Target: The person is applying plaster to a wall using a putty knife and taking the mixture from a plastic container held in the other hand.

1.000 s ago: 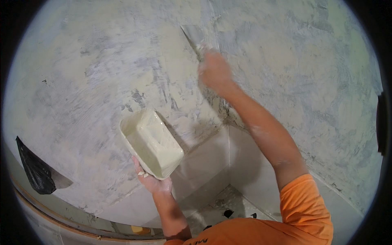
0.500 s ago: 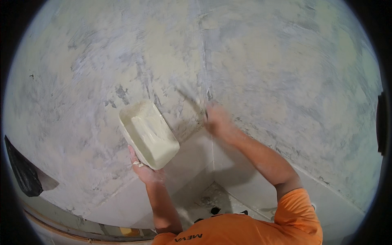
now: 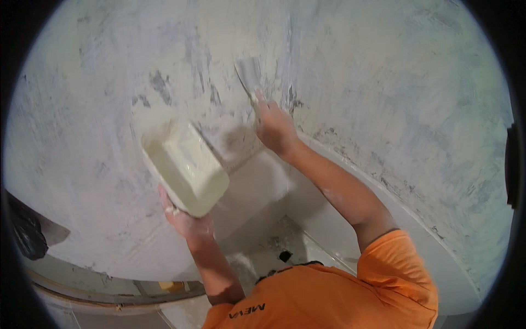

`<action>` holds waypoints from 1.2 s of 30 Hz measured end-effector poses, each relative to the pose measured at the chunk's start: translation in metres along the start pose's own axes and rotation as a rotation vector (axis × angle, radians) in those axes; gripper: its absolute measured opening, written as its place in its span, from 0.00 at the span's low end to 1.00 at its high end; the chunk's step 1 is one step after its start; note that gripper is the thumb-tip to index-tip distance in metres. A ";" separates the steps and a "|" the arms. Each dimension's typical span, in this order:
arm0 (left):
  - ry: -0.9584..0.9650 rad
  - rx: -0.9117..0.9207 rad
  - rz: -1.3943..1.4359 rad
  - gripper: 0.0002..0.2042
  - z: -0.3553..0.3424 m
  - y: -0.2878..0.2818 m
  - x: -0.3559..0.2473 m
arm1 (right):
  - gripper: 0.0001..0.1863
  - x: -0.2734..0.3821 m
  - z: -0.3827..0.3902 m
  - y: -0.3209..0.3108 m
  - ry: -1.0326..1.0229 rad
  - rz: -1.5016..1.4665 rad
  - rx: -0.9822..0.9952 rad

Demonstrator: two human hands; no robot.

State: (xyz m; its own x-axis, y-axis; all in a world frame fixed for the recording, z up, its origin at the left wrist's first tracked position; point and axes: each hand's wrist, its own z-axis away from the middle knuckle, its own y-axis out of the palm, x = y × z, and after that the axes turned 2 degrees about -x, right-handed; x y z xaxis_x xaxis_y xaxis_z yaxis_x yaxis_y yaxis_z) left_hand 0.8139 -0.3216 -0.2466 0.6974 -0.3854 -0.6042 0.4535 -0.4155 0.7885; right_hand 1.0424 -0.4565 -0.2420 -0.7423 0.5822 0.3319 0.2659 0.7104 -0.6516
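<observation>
My left hand [image 3: 189, 219] is closed around the lower end of a cream-coloured rectangular tub [image 3: 205, 189], with pale filler coating its inside. The tub is tilted so its open side shows, and white smears cover my fingers. In my right hand [image 3: 275, 129] is a putty knife [image 3: 250, 74], its broad metal blade pointing up against the patchy plastered wall [image 3: 219, 33], just left of the inner corner. Most of the knife's handle is hidden in my fist. The blade's face shows grey with a thin dark edge.
White panels [image 3: 257, 186] line the lower walls below the plaster and meet in the corner. A black plastic bag [image 3: 26, 230] hangs at the far left. Down at the floor lies a small black object [image 3: 285, 256]. A yellow item [image 3: 171, 285] shows at the lower left.
My right hand has risen up the wall with the putty knife, whose blade now points upward. The tub in my left hand has shifted slightly left and up, and the view has moved somewhat.
</observation>
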 end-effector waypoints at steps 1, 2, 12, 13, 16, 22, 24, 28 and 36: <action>-0.010 0.030 0.011 0.27 -0.010 0.008 -0.002 | 0.39 0.007 0.016 0.000 0.047 -0.003 0.075; -0.025 0.063 0.022 0.28 -0.012 0.014 -0.004 | 0.39 0.012 0.033 -0.006 0.097 -0.002 0.149; -0.151 0.092 0.053 0.23 0.059 0.085 -0.006 | 0.28 -0.012 -0.025 -0.181 -0.049 -0.077 -0.052; -0.142 0.063 0.037 0.23 0.065 0.080 -0.001 | 0.28 -0.013 -0.046 -0.190 -0.096 -0.087 -0.134; -0.102 -0.003 -0.002 0.23 0.077 0.060 0.007 | 0.27 0.000 -0.096 -0.195 -0.046 -0.132 -0.156; 0.040 -0.079 -0.155 0.26 0.062 0.016 0.015 | 0.34 0.010 -0.070 -0.078 0.025 0.042 -0.072; 0.105 0.025 -0.044 0.26 0.033 0.009 0.000 | 0.35 0.015 -0.034 -0.047 0.013 0.017 -0.067; 0.042 0.008 0.045 0.26 0.011 0.036 -0.033 | 0.37 0.028 0.014 -0.034 -0.006 0.028 0.096; -0.102 0.030 0.168 0.26 0.039 0.025 -0.100 | 0.33 0.091 -0.015 -0.164 -0.171 -0.010 -0.014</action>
State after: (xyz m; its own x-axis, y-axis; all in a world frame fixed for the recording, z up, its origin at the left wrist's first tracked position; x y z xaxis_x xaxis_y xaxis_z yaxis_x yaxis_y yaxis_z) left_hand 0.7334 -0.3258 -0.1705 0.7017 -0.5321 -0.4737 0.3174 -0.3619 0.8766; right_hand 0.9406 -0.5139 -0.0942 -0.8387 0.4999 0.2162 0.2658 0.7221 -0.6387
